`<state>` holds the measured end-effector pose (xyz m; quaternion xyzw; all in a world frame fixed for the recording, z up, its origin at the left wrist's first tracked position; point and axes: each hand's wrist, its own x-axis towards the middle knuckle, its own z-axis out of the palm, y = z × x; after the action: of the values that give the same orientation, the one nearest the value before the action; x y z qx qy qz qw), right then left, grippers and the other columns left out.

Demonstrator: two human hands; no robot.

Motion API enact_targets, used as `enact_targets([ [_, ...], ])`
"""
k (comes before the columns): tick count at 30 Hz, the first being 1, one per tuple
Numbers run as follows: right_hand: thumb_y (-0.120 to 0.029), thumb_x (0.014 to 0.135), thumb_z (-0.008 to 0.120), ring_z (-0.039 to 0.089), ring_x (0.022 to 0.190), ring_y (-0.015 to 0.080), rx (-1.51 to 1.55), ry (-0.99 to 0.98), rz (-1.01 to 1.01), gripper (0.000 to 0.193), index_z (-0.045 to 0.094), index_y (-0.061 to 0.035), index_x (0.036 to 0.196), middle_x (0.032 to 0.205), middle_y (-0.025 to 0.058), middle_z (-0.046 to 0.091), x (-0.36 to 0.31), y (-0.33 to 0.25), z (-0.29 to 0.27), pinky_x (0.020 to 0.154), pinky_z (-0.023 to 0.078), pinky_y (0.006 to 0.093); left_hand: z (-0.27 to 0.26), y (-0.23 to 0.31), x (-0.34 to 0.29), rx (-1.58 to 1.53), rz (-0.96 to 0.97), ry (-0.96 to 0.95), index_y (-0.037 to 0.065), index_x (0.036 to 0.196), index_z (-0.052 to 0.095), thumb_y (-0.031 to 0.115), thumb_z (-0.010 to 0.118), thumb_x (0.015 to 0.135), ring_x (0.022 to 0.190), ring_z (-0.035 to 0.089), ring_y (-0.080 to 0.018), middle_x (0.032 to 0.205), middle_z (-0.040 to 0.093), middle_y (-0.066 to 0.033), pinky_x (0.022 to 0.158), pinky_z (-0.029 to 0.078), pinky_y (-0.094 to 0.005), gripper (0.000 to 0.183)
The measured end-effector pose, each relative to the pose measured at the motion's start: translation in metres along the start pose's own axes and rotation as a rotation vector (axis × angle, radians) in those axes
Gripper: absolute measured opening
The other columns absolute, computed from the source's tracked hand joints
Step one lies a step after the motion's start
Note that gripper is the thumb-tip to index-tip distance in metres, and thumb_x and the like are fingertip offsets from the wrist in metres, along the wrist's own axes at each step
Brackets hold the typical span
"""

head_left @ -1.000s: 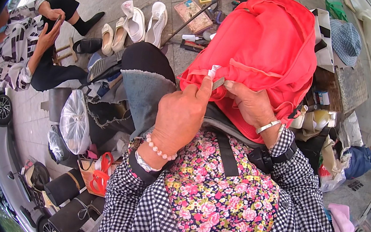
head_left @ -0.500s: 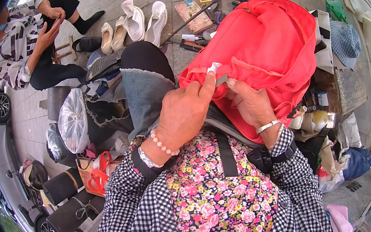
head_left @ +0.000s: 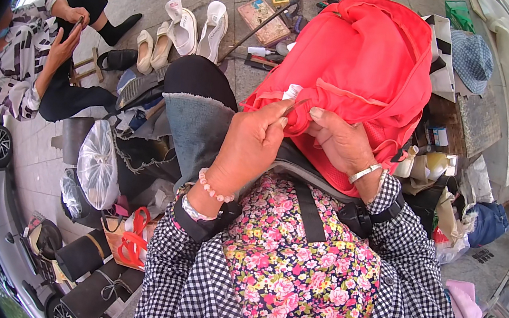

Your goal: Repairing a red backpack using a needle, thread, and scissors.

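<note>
A bright red backpack (head_left: 373,58) lies across my lap, with a small white tag (head_left: 292,91) near its lower left seam. My left hand (head_left: 249,139) is closed in a pinch beside the tag. From its fingertips a thin, narrow strip like a blade (head_left: 299,105) points toward the gathered red fabric. My right hand (head_left: 342,144) pinches that fabric between thumb and fingers, just right of the strip. Its lower fingers are partly hidden by the cloth. A flowered apron (head_left: 305,264) and a denim cloth (head_left: 197,128) cover my lap and knee.
White shoes (head_left: 213,29), a tin box (head_left: 264,20) and small tools lie beyond my knee. At the left a person (head_left: 28,55) sits holding a phone-like object. Plastic bags (head_left: 99,163) stand at my left; a blue hat (head_left: 470,59) rests at the right.
My left hand has drawn back slightly left and down, its index finger now bent. The strip now shows edge-on at its fingertips. My right hand keeps its hold.
</note>
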<state>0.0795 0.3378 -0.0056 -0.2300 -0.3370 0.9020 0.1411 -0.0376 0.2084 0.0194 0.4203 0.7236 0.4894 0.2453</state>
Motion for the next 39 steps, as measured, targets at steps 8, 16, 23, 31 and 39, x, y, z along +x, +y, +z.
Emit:
enact_targets([
  [8,-0.009,0.083,0.06,0.06,0.089,0.0166,0.003,0.058,-0.01,0.017,0.06,-0.0068,0.1,0.096,0.0037,0.064,-0.001,-0.002,0.001,0.082,0.046,0.0341,-0.002,0.017,-0.005,0.939,0.307,-0.059,0.007,0.123,0.047,0.006,0.061,0.068,0.058,0.057,-0.0252,0.071,0.051,-0.0073,0.052,0.045,-0.0348,0.056],
  [16,-0.008,0.083,0.06,0.059,0.085,0.0155,0.01,0.072,-0.035,0.016,0.059,-0.0071,0.099,0.093,0.0023,0.064,-0.001,0.0,0.005,0.077,0.046,0.032,-0.001,0.017,-0.007,1.022,0.327,-0.093,0.0,0.12,0.046,0.008,0.059,0.068,0.057,0.058,-0.0208,0.072,0.051,-0.0076,0.052,0.046,-0.0318,0.054],
  [23,-0.007,0.082,0.061,0.06,0.087,0.0161,-0.006,0.074,-0.047,0.019,0.058,-0.0077,0.101,0.095,0.003,0.064,0.0,0.001,0.004,0.078,0.046,0.0325,-0.003,0.021,-0.008,0.966,0.289,-0.129,-0.002,0.119,0.045,0.007,0.058,0.069,0.057,0.059,-0.0214,0.072,0.054,-0.0087,0.051,0.048,-0.0316,0.052],
  [31,-0.005,0.081,0.062,0.06,0.088,0.0163,-0.004,0.063,-0.06,0.021,0.058,-0.0077,0.101,0.096,0.0033,0.064,0.0,0.002,0.005,0.079,0.047,0.0327,-0.003,0.023,-0.011,0.887,0.192,-0.133,0.001,0.122,0.045,0.003,0.058,0.072,0.059,0.058,-0.0282,0.077,0.055,-0.0119,0.053,0.047,-0.0367,0.051],
  [39,-0.002,0.081,0.06,0.06,0.09,0.0169,-0.044,0.056,-0.099,0.022,0.056,-0.0072,0.102,0.096,0.004,0.063,0.0,0.005,0.003,0.081,0.049,0.0332,0.0,0.024,-0.013,0.903,0.169,-0.133,0.001,0.121,0.046,0.004,0.057,0.074,0.059,0.058,-0.0287,0.076,0.056,-0.0117,0.053,0.047,-0.0372,0.048],
])
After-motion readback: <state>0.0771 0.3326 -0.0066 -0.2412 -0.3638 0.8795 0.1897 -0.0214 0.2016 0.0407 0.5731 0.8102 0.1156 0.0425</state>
